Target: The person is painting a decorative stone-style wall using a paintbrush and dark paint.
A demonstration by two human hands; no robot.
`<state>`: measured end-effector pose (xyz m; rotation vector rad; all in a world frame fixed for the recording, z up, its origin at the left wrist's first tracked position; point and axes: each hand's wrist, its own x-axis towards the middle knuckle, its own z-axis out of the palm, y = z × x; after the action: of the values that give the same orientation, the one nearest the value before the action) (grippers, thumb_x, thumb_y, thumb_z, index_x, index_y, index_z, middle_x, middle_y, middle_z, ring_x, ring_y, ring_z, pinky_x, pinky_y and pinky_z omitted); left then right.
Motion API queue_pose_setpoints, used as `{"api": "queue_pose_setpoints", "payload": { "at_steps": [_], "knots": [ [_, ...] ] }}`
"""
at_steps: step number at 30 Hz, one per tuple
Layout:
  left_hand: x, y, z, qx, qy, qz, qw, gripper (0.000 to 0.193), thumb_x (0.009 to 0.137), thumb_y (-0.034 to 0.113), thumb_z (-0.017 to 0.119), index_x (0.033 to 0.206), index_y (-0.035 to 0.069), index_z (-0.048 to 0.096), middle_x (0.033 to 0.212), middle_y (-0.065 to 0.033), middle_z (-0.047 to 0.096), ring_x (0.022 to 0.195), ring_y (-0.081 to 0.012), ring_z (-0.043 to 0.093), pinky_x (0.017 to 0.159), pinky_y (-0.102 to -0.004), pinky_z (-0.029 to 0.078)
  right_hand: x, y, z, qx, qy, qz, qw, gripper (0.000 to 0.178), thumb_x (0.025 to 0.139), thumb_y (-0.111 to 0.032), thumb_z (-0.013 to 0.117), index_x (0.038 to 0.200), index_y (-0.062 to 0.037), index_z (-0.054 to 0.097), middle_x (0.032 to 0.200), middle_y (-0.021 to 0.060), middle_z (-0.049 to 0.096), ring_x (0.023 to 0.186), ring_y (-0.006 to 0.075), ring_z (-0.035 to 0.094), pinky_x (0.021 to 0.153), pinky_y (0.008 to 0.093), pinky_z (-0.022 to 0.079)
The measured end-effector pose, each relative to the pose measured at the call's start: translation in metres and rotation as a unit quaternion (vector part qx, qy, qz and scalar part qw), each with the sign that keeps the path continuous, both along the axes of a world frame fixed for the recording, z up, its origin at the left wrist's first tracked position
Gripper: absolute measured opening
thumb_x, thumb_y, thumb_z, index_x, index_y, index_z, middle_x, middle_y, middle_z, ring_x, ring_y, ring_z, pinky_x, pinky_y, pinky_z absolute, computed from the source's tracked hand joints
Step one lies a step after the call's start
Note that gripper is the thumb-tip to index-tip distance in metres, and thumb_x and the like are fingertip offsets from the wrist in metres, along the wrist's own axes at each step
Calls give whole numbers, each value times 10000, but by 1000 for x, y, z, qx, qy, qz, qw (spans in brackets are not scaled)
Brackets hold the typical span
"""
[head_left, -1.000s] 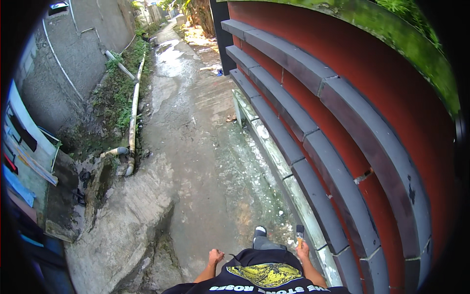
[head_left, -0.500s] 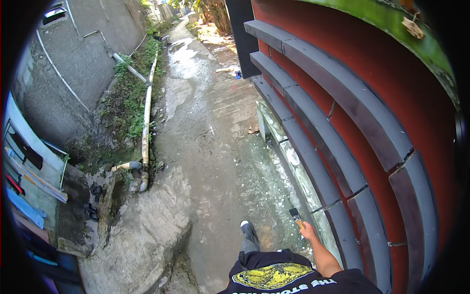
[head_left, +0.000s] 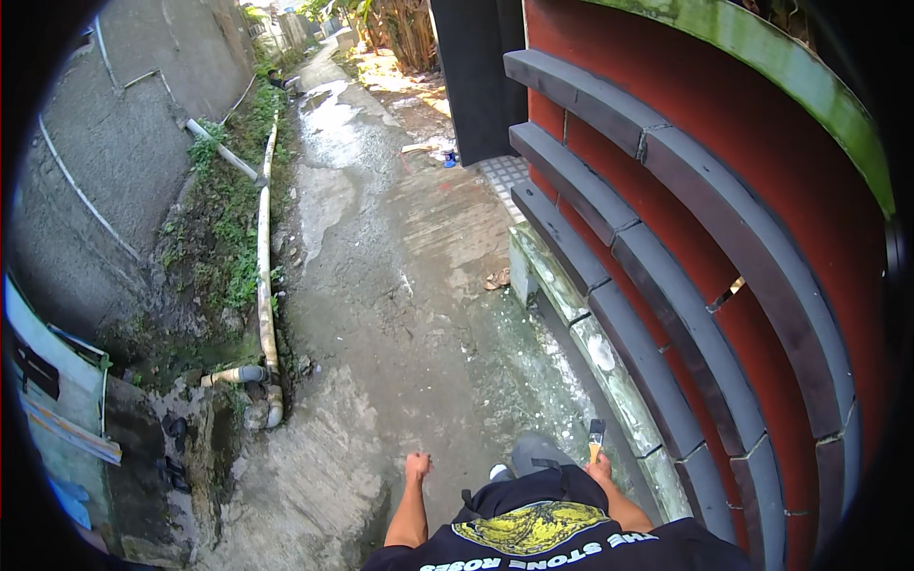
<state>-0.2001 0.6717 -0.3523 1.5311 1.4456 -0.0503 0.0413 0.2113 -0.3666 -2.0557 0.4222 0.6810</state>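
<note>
My right hand [head_left: 598, 466] is closed round the wooden handle of a paintbrush [head_left: 596, 440], its dark bristles pointing up and away from me. The brush is beside a low, mossy concrete ledge [head_left: 609, 366] and touches nothing that I can see. My left hand [head_left: 417, 464] hangs over the path on the other side of my body, fingers curled in. Nothing shows in it, though the inside of the fist is hidden. One shoe tip [head_left: 500, 472] peeks out below my dark shirt.
A red wall [head_left: 666, 209] with grey horizontal ledges [head_left: 709, 271] curves along the right. The rough concrete path [head_left: 381, 305] runs ahead to a wet patch [head_left: 333, 124]. A pipe [head_left: 266, 276] and weeds line the left. Blue sandals [head_left: 450, 160] lie by the dark pillar [head_left: 481, 81].
My left hand has come into view at the lower middle. The right hand, with the brush, is closer to my body, and the brush now points more upright. The surroundings have shifted slightly.
</note>
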Motion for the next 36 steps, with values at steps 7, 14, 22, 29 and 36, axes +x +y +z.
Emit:
{"api": "queue_pose_setpoints", "payload": {
  "at_steps": [7,14,22,29,36],
  "knots": [
    [143,115,7,-5,-53,-53,997,220,840,190,731,916,-9,680,839,-134,726,727,-205,710,690,-344,572,67,104,12,-92,-92,61,990,309,782,-52,694,1087,-47,642,997,197,720,967,355,701,857,452,536],
    [159,130,-49,-5,172,-304,937,494,781,474,716,1023,44,729,1064,-210,722,1053,-380,677,924,-445,524,218,267,139,37,-317,72,945,227,878,-64,586,1099,-39,628,942,232,665,914,457,629,792,485,491],
    [314,234,-10,205,-19,-319,925,412,758,236,700,1102,19,630,1029,-231,624,1029,-426,580,931,-487,464,356,390,297,330,-443,-178,814,191,1006,-92,533,1169,8,540,956,75,634,834,153,623,783,302,513],
    [646,287,167,367,-319,-399,777,409,861,57,620,1253,-14,526,1246,-234,523,1178,-435,517,1017,-478,406,421,408,358,313,-510,-356,718,280,1022,-67,508,1285,-9,432,1000,81,571,862,140,613,826,326,562],
    [841,252,335,328,-526,-486,617,372,950,107,585,1302,-7,539,1360,-211,519,1224,-415,513,1054,-484,388,472,448,383,255,-581,-441,635,295,1021,-50,513,1303,-6,438,986,79,571,859,143,618,818,325,580]
  ]
}}
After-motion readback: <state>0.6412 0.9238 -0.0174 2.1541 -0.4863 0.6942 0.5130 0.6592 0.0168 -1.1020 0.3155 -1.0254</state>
